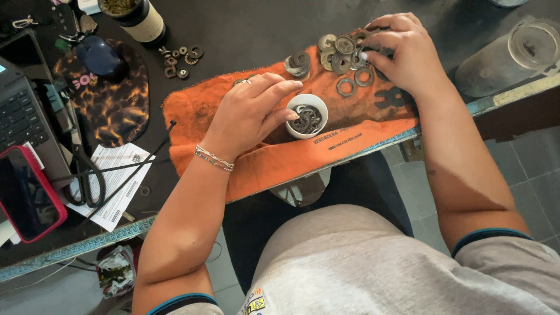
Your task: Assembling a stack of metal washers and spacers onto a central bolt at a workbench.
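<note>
My left hand (251, 111) rests on an orange cloth (256, 166), fingers curled against the rim of a small white cup (298, 107) that holds several dark metal rings. My right hand (402, 52) is further back on the cloth, fingers bent down onto a pile of rusty washers and nuts (341, 49). Its fingertips pinch one shiny washer at the pile's right edge. A single hex nut (345, 87) lies loose on the cloth between the cup and the pile.
A glass jar (513, 55) lies at the right edge of the dark table. At the left are a patterned mouse pad with a mouse (102, 58), scissors (87, 178), a red phone (26, 195), a laptop keyboard (17, 114), a bottle (137, 17) and several small nuts (181, 58).
</note>
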